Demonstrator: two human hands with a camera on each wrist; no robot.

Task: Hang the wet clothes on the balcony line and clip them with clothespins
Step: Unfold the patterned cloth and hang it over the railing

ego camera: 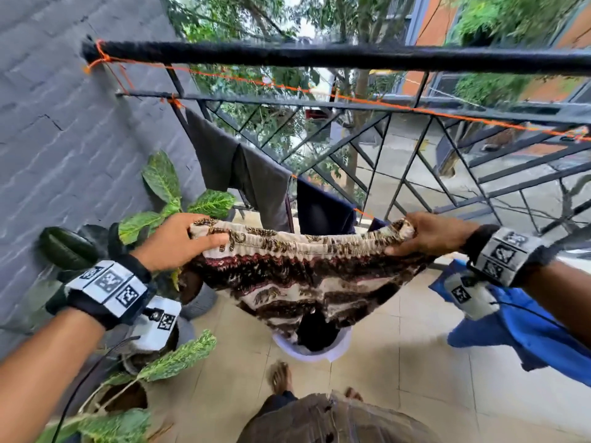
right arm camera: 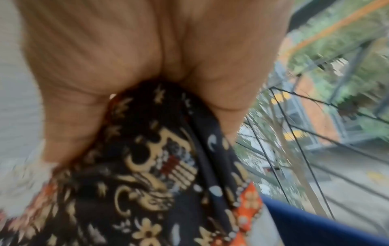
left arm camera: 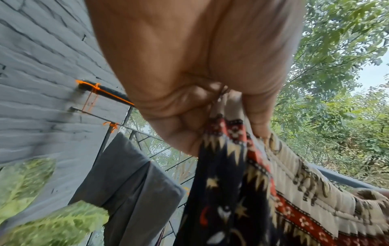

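Observation:
A patterned garment [ego camera: 297,270] with a cream elastic waistband and dark brown, red and cream print hangs stretched between my hands. My left hand [ego camera: 179,241] grips the waistband's left end, my right hand [ego camera: 428,235] grips its right end. In the left wrist view the left hand [left arm camera: 189,83] pinches the patterned garment [left arm camera: 242,191]. The right wrist view, blurred, has the right hand [right arm camera: 147,66] clutching the patterned garment [right arm camera: 151,174]. An orange line [ego camera: 351,99] runs along the black railing [ego camera: 319,55]; a lower orange line [ego camera: 363,213] carries a grey cloth [ego camera: 243,174] and a dark blue cloth [ego camera: 319,209].
A grey brick wall [ego camera: 64,139] stands at left with potted leafy plants [ego camera: 166,199] below it. A white bucket [ego camera: 310,350] sits on the tiled floor under the garment. A blue cloth [ego camera: 524,330] hangs at right. My feet [ego camera: 279,377] stand near the bucket.

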